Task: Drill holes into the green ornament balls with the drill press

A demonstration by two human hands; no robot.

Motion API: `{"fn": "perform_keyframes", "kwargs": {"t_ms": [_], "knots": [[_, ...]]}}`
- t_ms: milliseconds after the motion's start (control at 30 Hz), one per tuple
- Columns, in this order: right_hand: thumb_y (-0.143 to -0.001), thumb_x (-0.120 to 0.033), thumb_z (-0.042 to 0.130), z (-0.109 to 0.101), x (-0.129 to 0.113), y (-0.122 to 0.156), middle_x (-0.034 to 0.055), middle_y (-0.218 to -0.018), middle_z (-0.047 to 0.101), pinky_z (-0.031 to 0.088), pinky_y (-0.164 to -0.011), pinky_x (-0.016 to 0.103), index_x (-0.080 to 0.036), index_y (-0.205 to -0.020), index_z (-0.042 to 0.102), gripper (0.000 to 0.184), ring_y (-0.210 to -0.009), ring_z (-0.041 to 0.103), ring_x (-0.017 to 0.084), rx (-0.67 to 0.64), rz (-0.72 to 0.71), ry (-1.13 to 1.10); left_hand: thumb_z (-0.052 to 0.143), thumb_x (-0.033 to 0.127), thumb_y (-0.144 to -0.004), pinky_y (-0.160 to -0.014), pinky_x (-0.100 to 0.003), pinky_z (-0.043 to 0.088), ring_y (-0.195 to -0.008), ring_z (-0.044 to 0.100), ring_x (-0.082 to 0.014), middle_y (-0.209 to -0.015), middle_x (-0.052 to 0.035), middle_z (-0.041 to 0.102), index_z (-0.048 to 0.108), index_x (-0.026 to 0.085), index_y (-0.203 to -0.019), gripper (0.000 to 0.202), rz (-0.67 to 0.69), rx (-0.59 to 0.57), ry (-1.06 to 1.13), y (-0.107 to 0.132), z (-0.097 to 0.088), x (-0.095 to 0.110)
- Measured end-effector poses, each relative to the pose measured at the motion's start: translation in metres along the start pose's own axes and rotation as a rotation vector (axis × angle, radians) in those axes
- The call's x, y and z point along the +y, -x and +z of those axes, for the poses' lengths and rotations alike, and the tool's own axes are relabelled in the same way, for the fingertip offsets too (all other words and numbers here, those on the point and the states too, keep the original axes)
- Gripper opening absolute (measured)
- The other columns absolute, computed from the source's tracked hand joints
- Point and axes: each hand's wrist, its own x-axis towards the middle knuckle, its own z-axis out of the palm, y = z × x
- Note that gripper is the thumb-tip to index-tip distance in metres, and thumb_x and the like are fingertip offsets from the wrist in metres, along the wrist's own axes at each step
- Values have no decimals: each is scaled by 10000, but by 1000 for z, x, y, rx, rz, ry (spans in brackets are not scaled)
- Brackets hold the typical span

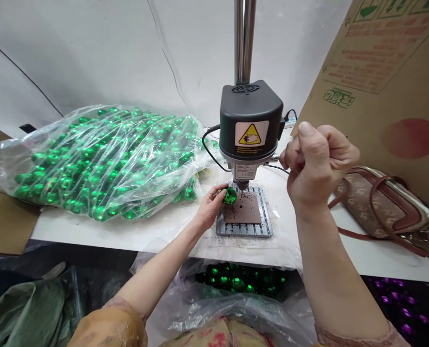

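A small black bench drill press [252, 118] stands before me, its chuck [242, 184] above a grooved metal base [266, 226]. On the base lies a flat brown plate [248, 214] with a dark hole and scattered dark shavings. My left hand [211, 206] pinches a shiny green faceted bead [230, 195] beside the drill bit, over the plate's back left corner. To the right of the machine, my right hand [317, 161] is closed in a fist around the drill press handle [275, 158]; most of the handle is hidden by the fingers.
A clear plastic bag [127, 164] full of green beads lies at left. More green beads [236, 279] sit in plastic below the table edge. At right are a brown handbag [383, 207] and a large cardboard box [383, 96]. Purple beads [405, 308] show at lower right.
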Motion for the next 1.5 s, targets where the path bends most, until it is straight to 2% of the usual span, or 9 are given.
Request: {"fn": "perform_keyframes", "kwargs": {"t_ms": [100, 233, 400, 633, 933, 1067, 1167, 1333, 1500], "knots": [[-866, -260, 633, 0, -1, 0, -81, -409, 338, 271, -445, 288, -221, -509, 369, 446, -389, 313, 67, -10, -6, -12, 775, 529, -788, -852, -286, 541, -935, 693, -161, -1057, -45, 733, 652, 214, -1185, 522, 87, -5, -39, -6, 1, -6], [-878, -293, 629, -2, 0, 0, -78, -419, 327, 271, -442, 291, -225, -524, 353, 454, -395, 305, 67, -32, -20, 7, 804, 470, -774, -981, -311, 501, -1098, 656, -191, -1192, -70, 708, 628, 208, -1242, 564, 149, -52, -145, -11, 0, -14], [-912, -401, 583, -3, 3, 1, -66, -450, 294, 298, -459, 296, -226, -556, 281, 499, -413, 306, 67, -58, -53, 131, 819, 447, -754, -985, -359, 505, -1104, 656, -223, -1185, -90, 704, 605, 189, -1257, 605, 173, -121, -209, -13, 0, -21], [-931, -411, 553, -4, 2, 3, -61, -465, 295, 295, -462, 290, -221, -575, 267, 494, -428, 291, 65, -69, -63, 167, 857, 413, -716, -991, -394, 503, -1084, 666, -238, -1135, -95, 710, 596, 190, -1235, 623, 208, -191, -242, -12, 2, -26], [-900, -399, 602, -3, 1, 3, -66, -440, 300, 287, -469, 300, -228, -546, 284, 506, -415, 297, 71, -36, -35, 106, 879, 402, -687, -1049, -434, 476, -1151, 641, -260, -1179, -100, 684, 600, 195, -1195, 616, 255, -181, -272, -10, 5, -38], [-895, -365, 616, -4, 3, 3, -72, -435, 310, 290, -471, 301, -224, -539, 315, 487, -404, 301, 67, -40, -34, 80, 860, 376, -716, -1064, -452, 467, -1180, 624, -272, -1220, -107, 667, 589, 195, -1207, 590, 275, -208, -405, -2, 10, -37], [-893, -340, 622, -5, 3, 3, -75, -432, 301, 294, -474, 294, -219, -531, 323, 485, -402, 311, 63, -45, -40, 57, 831, 390, -754, -1035, -445, 484, -1147, 634, -266, -1200, -101, 671, 590, 196, -1204, 547, 281, -183, -467, 2, 16, -35], [-890, -282, 623, -5, 0, 5, -78, -438, 292, 282, -467, 279, -211, -522, 326, 478, -406, 314, 54, -46, -26, 19, 830, 412, -761, -977, -409, 511, -1093, 654, -253, -1153, -98, 683, 575, 190, -1186, 543, 296, -116, -423, 5, 22, -34], [-896, -270, 611, -6, 1, 12, -80, -435, 262, 235, -422, 270, -208, -541, 268, 497, -383, 285, 50, -57, -63, -9, 836, 426, -755, -976, -410, 511, -1093, 658, -258, -1125, -93, 690, 571, 190, -1166, 543, 286, -111, -412, 5, 22, -36]]}}
